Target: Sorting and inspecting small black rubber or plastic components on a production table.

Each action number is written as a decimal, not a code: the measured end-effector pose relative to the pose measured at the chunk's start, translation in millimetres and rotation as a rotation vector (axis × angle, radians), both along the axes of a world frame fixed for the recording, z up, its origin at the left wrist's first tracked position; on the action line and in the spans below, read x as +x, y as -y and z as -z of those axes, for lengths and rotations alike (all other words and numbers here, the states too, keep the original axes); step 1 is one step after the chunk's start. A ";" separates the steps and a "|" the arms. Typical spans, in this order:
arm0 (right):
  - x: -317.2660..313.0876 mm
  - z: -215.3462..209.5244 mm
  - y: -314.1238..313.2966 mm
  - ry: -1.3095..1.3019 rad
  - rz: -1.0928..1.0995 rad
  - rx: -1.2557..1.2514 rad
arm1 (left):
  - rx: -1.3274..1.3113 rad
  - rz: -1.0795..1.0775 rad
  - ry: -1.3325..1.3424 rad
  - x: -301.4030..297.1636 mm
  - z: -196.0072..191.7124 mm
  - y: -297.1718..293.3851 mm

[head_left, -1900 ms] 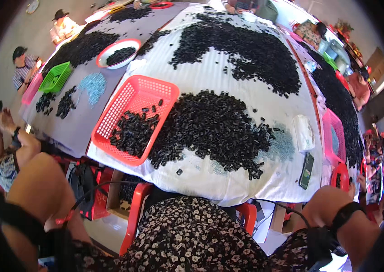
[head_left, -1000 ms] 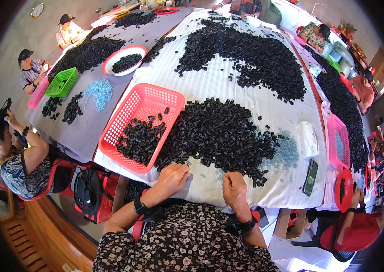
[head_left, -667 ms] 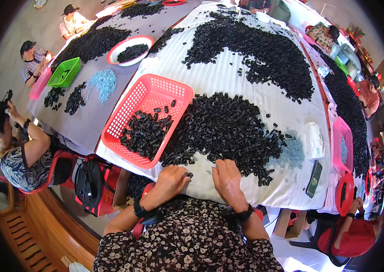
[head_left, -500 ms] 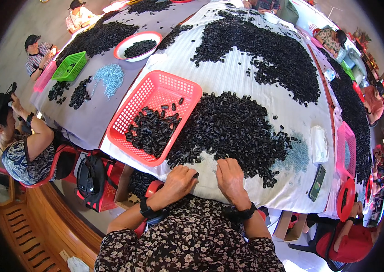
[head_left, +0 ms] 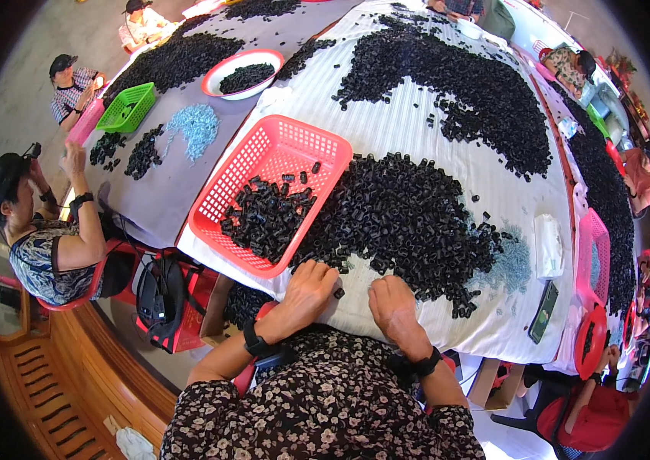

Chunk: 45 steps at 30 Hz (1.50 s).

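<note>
Both hands had crept forward: left hand [head_left: 308, 287] and right hand [head_left: 391, 305] spread flat, black pieces [head_left: 401, 218] at 12 o'clock, touching fingertips.

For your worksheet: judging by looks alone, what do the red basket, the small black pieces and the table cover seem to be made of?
Red basket: likely moulded plastic, with a uniform bright colour and a regular grid of holes.
Small black pieces: short tube-like bits, probably rubber or plastic, with a dull dark surface; too small to be sure.
Table cover: apparently ribbed white fabric or sheet, showing fine parallel lines and draping over the edge near the left hand.
</note>
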State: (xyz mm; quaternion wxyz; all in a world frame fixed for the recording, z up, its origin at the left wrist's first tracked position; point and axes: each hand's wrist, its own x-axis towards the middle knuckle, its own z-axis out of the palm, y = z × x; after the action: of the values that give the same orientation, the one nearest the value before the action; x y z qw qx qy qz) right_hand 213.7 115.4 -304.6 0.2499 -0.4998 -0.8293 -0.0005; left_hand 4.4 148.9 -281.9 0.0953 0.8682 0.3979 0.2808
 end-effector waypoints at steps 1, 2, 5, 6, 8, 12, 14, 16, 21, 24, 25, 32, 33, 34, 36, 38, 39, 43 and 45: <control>0.9 -3.1 0.2 -0.142 0.017 0.000 | -0.002 -0.001 0.000 1.2 -4.5 -1.9; 0.3 -5.9 0.0 -0.285 0.031 0.001 | 0.012 0.042 -0.027 2.7 -12.2 -3.8; 2.3 -2.5 2.0 -0.437 0.126 -0.049 | 0.030 0.114 -0.114 9.4 -10.8 -14.2; 2.5 -2.8 3.2 -0.436 0.126 -0.050 | 0.037 0.145 -0.173 12.0 -6.6 -17.6; 2.6 -4.6 5.2 -0.429 0.123 -0.013 | 0.029 0.148 -0.227 16.2 0.0 -23.0; 4.1 -2.3 9.5 -0.418 0.122 0.034 | 0.047 0.152 -0.290 20.6 7.4 -26.3; 6.2 -1.1 9.5 -0.463 0.138 -0.005 | 0.075 0.139 -0.270 21.0 13.4 -27.9; 5.2 -3.0 9.0 -0.489 0.165 -0.014 | 0.103 0.125 -0.250 20.2 16.2 -29.0; 2.6 -4.3 4.3 -0.512 0.181 -0.018 | 0.183 0.088 -0.240 17.3 16.2 -34.8; 0.4 -4.4 0.6 -0.494 0.159 -0.048 | 0.177 0.076 -0.212 17.0 14.1 -33.3; 0.0 -3.9 -0.7 -0.492 0.170 -0.035 | 0.178 0.077 -0.210 17.3 13.2 -32.7; 3.6 -11.2 2.7 -0.734 0.276 -0.268 | 0.119 0.055 -0.031 13.8 5.8 -31.1; 5.6 -9.0 2.2 -0.733 0.278 -0.266 | 0.115 0.046 0.055 14.6 0.1 -30.1; 7.8 -4.3 1.0 -0.867 0.260 -0.327 | 0.116 0.048 0.056 15.9 -3.2 -29.9; 9.8 -0.3 -0.6 -1.002 0.239 -0.388 | -0.027 0.086 0.311 18.3 -9.0 -28.9; 10.9 0.1 -2.1 -1.096 0.233 -0.427 | -0.197 0.086 0.390 22.4 -15.0 -24.0; 11.0 -1.1 -2.7 -1.095 0.234 -0.427 | -0.369 0.086 0.468 25.1 -15.7 -21.8; 7.1 -19.8 -0.4 -0.977 0.171 -0.379 | -0.557 0.123 0.564 35.6 1.3 -19.6; 4.9 -24.7 0.5 -0.925 0.141 -0.336 | -0.790 0.233 0.626 40.7 6.6 -19.5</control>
State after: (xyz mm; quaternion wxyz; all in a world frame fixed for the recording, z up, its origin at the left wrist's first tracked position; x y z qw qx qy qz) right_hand 218.6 114.9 -279.9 0.5072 -0.5358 -0.5844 0.3379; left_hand 45.1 168.4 -288.5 0.5610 0.6788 0.3267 0.3431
